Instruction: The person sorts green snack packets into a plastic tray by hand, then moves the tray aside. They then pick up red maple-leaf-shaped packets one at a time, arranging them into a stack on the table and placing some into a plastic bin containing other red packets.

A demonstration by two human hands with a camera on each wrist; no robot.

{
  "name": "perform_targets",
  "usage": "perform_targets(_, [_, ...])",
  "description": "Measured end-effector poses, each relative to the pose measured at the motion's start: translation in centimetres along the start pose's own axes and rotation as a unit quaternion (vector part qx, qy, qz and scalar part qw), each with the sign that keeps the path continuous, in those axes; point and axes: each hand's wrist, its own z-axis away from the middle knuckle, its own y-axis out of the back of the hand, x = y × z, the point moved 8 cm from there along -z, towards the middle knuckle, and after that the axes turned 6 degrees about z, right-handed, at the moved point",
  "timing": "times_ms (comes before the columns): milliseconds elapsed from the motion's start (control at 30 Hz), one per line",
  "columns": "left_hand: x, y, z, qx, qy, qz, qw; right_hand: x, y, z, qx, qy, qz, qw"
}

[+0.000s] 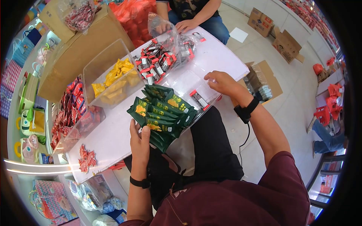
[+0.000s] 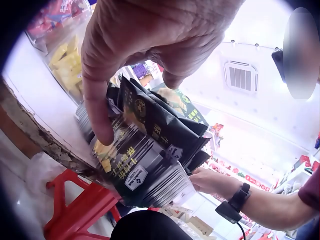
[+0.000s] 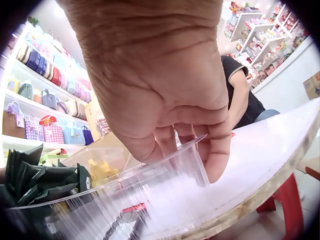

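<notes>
Surface: pale tabletop (image 1: 109, 132) with a worn edge
Left hand (image 1: 139, 147): fingers spread, touching the green packets (image 1: 162, 113)
Green packets: bunched in the clear container (image 3: 115, 184) at the near edge
Right hand (image 1: 225, 84): fingers pinching the container's rim
Beyond: yellow packets (image 1: 120, 73) in a bin (image 1: 107, 98), black-and-red packets (image 1: 154, 64) heaped beside it
Farthest: seated person (image 1: 188, 9), cartons (image 1: 261, 22) on the floor

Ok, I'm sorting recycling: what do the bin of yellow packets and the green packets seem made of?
The bin looks like clear, rigid plastic with a glossy finish: the yellow packets show through its wall. The green packets look like thin, crinkled plastic film with a light sheen, possibly foil-lined.
</notes>
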Motion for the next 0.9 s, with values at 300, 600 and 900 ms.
perform_targets(300, [0.0, -0.1, -0.7, 0.004, 0.001, 0.019, 1.000, 0.1, 0.6, 0.1, -0.013, -0.013, -0.051, 0.999])
perform_targets(600, [0.0, -0.1, -0.5, -0.005, -0.002, 0.001, 1.000, -1.5, 1.5, 0.5, 0.042, 0.023, 0.056, 0.997])
perform_targets(900, [0.0, -0.2, -0.1, -0.015, 0.017, -0.016, 1.000, -2.0, 0.8, -0.7, -0.051, 0.019, 0.071, 0.996])
